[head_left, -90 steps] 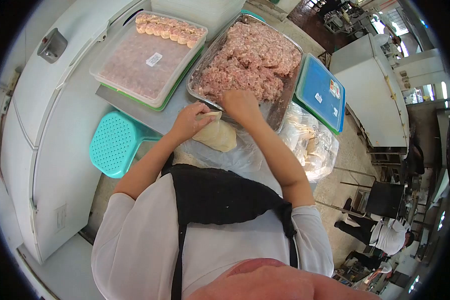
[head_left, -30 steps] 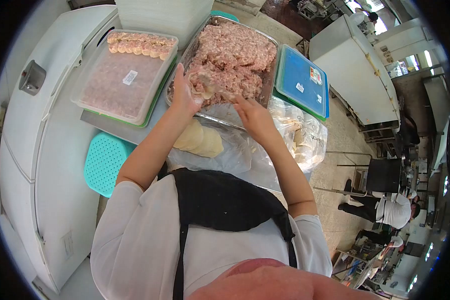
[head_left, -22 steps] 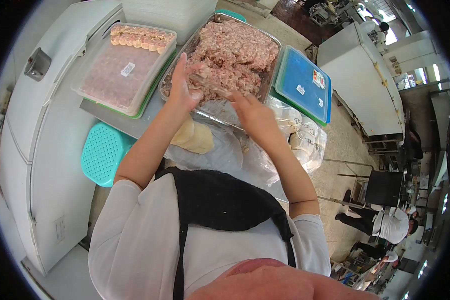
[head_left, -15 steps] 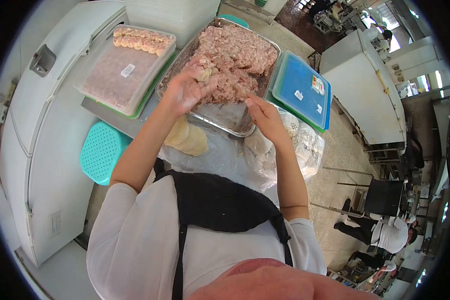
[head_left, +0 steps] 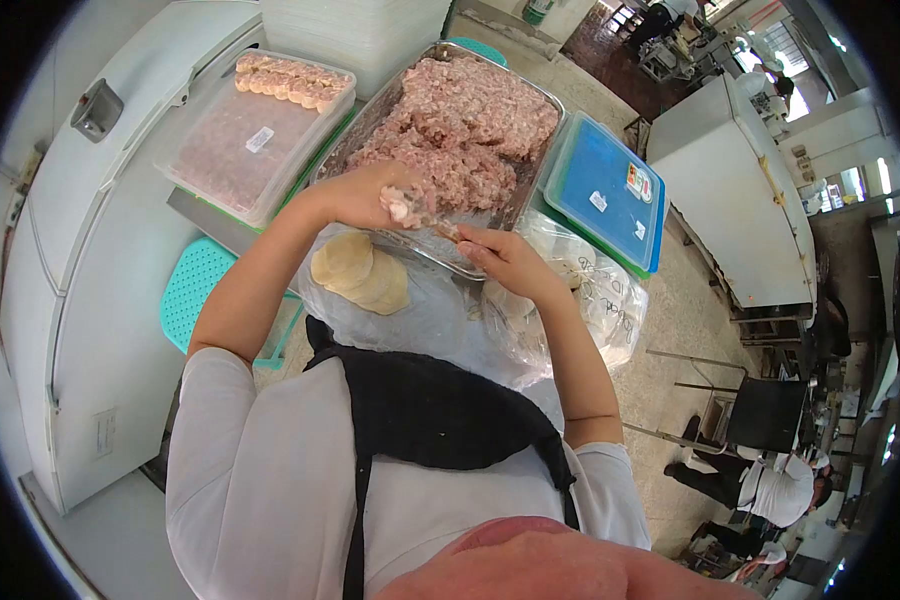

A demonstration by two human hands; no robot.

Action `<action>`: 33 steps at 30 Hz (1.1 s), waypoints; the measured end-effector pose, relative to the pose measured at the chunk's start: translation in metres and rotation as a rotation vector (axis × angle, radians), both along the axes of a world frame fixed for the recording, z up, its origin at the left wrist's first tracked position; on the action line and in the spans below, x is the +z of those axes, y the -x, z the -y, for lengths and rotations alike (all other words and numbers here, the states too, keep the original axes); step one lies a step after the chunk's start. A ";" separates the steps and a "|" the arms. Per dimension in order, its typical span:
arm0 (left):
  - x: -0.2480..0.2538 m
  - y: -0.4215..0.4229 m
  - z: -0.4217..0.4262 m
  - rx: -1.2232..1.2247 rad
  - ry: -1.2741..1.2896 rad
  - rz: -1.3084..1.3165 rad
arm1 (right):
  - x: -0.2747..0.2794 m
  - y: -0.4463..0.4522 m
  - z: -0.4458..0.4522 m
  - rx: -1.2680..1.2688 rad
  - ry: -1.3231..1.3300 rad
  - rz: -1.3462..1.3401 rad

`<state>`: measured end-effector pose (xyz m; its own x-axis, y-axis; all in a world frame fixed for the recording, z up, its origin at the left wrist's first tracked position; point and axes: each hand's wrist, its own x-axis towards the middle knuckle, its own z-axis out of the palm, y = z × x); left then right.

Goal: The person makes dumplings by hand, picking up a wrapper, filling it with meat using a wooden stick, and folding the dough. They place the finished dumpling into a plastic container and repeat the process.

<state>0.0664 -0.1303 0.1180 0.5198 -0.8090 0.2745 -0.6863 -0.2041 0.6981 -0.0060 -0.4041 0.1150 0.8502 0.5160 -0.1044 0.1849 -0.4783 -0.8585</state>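
Kitchen worktop (head_left: 210, 217) pretty much taken over by a big metal tray (head_left: 538, 165) of ground meat (head_left: 470, 130).
Small meaty clump (head_left: 398, 207) is cupped in the left hand (head_left: 355, 197) above the tray's near edge, and a slim tool (head_left: 448, 232) is pinched in the right hand's (head_left: 505, 258) fingers, its far end too blurry to make out. Pale dough rounds (head_left: 370, 275) are laid overlapping on clear plastic (head_left: 435, 300), nearer the apron (head_left: 430, 405).

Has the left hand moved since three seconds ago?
Yes. Judged against the metal tray, the left hand has gone from the dough rounds, outside the near rim, up to the tray's near-left part.
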 end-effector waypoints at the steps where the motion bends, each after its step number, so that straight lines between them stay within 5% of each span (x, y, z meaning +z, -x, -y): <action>1: 0.000 0.001 -0.002 0.002 -0.002 0.001 | -0.007 -0.004 -0.001 0.045 0.018 0.052; 5: 0.000 0.002 -0.012 0.179 -0.058 -0.086 | -0.031 -0.029 0.008 0.044 0.013 0.325; 7: -0.011 0.000 -0.019 0.296 -0.075 -0.142 | -0.008 -0.027 0.003 -0.151 0.421 0.575; 10: -0.037 -0.009 -0.026 0.566 0.169 -0.417 | 0.004 -0.005 -0.027 -0.201 0.379 0.703; 12: -0.046 -0.017 -0.031 0.453 -0.186 -0.238 | -0.045 -0.026 -0.025 -0.163 0.362 0.706; 14: -0.071 -0.013 -0.027 0.568 -0.107 -0.231 | -0.061 -0.032 -0.018 -0.138 0.346 0.711; 16: -0.058 -0.004 -0.027 0.695 -0.021 -0.212 | -0.050 -0.038 -0.002 -0.083 0.704 0.533; 19: -0.006 0.014 -0.024 0.551 0.029 -0.429 | -0.012 -0.029 0.015 -0.153 0.558 0.448; 20: 0.003 0.019 -0.022 0.499 0.131 -0.259 | -0.002 -0.025 0.020 -0.151 0.565 0.450; 22: 0.012 0.021 -0.022 0.450 0.235 -0.086 | 0.015 -0.016 0.023 -0.227 0.150 0.234; 25: 0.018 0.017 -0.014 0.453 0.063 -0.404 | 0.038 -0.002 0.005 -0.121 0.018 0.197; 30: 0.029 0.019 -0.006 0.365 -0.007 0.012 | -0.004 -0.021 -0.004 -0.053 0.102 0.305; 32: -0.001 0.005 -0.009 0.429 -0.012 -0.069 | 0.001 -0.021 -0.005 -0.032 0.121 0.405; 33: -0.018 -0.004 -0.010 0.492 -0.017 -0.148 | 0.018 -0.012 -0.014 -0.114 0.334 0.520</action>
